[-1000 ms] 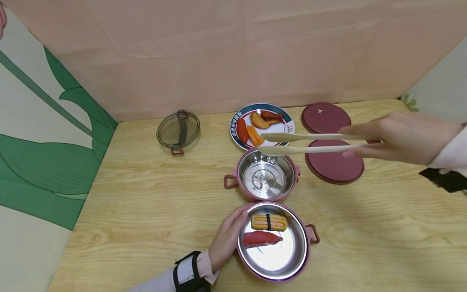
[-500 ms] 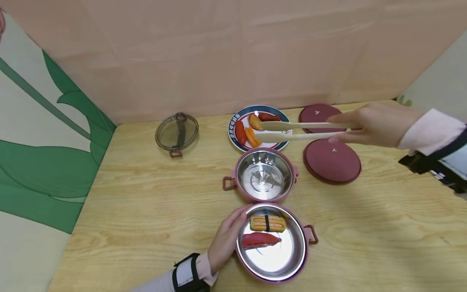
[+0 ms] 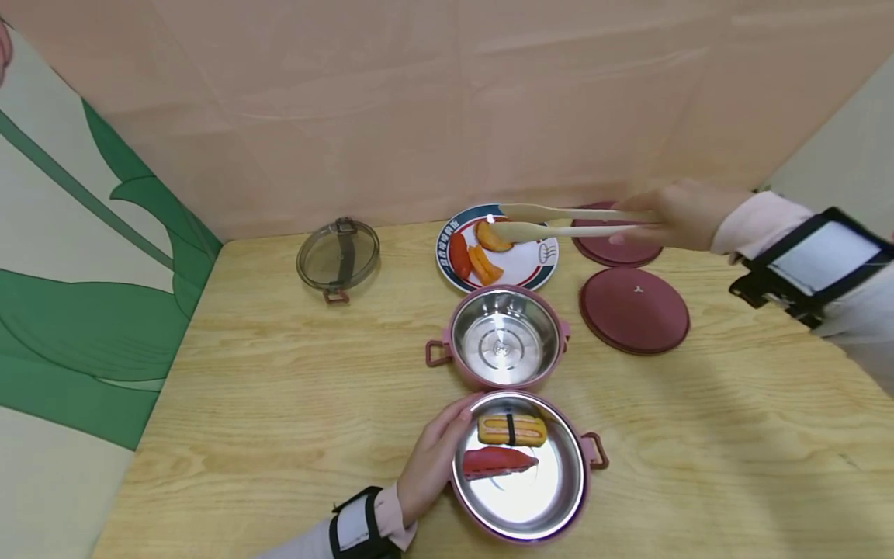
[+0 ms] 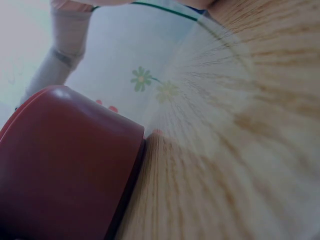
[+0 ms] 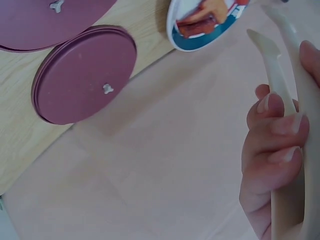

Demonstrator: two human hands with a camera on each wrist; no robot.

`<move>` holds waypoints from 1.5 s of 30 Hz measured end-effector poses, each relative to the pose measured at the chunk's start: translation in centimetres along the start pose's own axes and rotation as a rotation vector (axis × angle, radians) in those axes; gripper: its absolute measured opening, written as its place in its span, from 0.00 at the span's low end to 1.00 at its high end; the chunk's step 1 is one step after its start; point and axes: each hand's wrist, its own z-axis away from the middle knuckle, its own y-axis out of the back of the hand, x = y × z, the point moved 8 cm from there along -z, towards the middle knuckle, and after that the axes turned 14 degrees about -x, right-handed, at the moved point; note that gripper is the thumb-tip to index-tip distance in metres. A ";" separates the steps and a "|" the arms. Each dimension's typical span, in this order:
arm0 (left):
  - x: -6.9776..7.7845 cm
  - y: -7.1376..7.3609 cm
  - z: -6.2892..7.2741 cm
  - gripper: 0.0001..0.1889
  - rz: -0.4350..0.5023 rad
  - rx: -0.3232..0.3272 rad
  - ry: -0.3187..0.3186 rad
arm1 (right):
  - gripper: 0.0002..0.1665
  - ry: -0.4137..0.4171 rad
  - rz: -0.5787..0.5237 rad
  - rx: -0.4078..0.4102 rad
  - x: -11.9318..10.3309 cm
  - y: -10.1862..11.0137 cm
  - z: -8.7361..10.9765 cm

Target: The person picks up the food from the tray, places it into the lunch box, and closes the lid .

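My right hand holds pale wooden-looking tongs, its fingers wrapped round the arms in the right wrist view. The tong tips lie apart over the far part of a blue-rimmed plate. On that plate are a golden wedge-shaped food piece, an orange piece and a red piece; a brown-red piece beyond is mostly hidden by the tongs. My left hand grips the left side of the near pink pot, thumb on its rim. Inside sit a yellow banded roll and a long red food piece.
A second pink pot, steel inside, stands between the plate and the near pot. Two dark red lids lie to the right, the farther one partly under my right hand. At the back left is a round glass lid. A peach-coloured backdrop rises behind.
My right hand and the tongs have moved away from me, from above the steel pot's far edge to over the plate's far side. My left hand stays on the near pot.
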 end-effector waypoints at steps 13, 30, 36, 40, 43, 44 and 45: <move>0.0 0.1 -0.2 0.23 0.024 -0.009 -0.007 | 0.20 -0.042 -0.059 -0.015 2.4 -1.8 -3.2; 0.1 0.1 -0.2 0.23 0.019 -0.008 -0.005 | 0.20 -0.168 -0.051 -0.099 4.2 -3.6 -5.0; 0.1 0.0 -0.2 0.23 0.020 -0.013 -0.007 | 0.16 -0.150 -0.013 -0.081 4.0 -3.7 -5.1; 0.1 0.0 -0.1 0.23 0.022 -0.015 -0.005 | 0.20 -0.179 -0.024 -0.123 4.4 -3.8 -5.4; 0.1 0.0 -0.1 0.23 0.024 -0.015 -0.007 | 0.20 -0.200 -0.007 -0.142 4.5 -3.5 -5.6; 0.1 0.0 -0.1 0.23 0.024 -0.015 -0.008 | 0.19 -0.207 -0.002 -0.145 4.5 -3.4 -5.7; 0.2 0.0 -0.1 0.23 0.024 -0.016 -0.010 | 0.18 -0.217 0.006 -0.156 4.5 -3.3 -5.9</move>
